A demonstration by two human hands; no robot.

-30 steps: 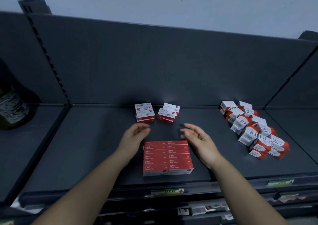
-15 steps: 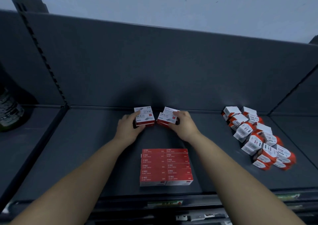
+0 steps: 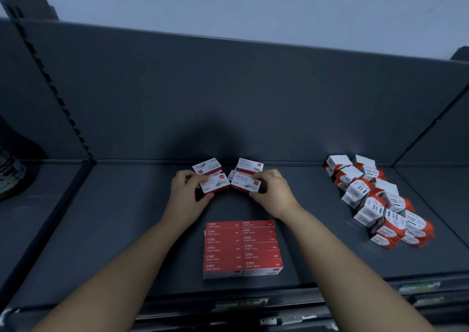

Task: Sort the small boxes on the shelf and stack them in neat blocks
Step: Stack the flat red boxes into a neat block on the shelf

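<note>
Fingers (image 3: 184,178) of your left hand (image 3: 186,199) grip the left box (image 3: 214,183), your right hand (image 3: 272,194) grips the right box (image 3: 246,182), both at the back of the shelf (image 3: 127,230), probably bound for the red block (image 3: 241,248) in front.

You are in a shop: a dark metal display shelf (image 3: 101,230) with a slotted upright (image 3: 50,77) and a back panel (image 3: 228,98), price-label strips (image 3: 241,303) along its front edge, and many identical staple boxes (image 3: 241,248) laid out on it.
</note>
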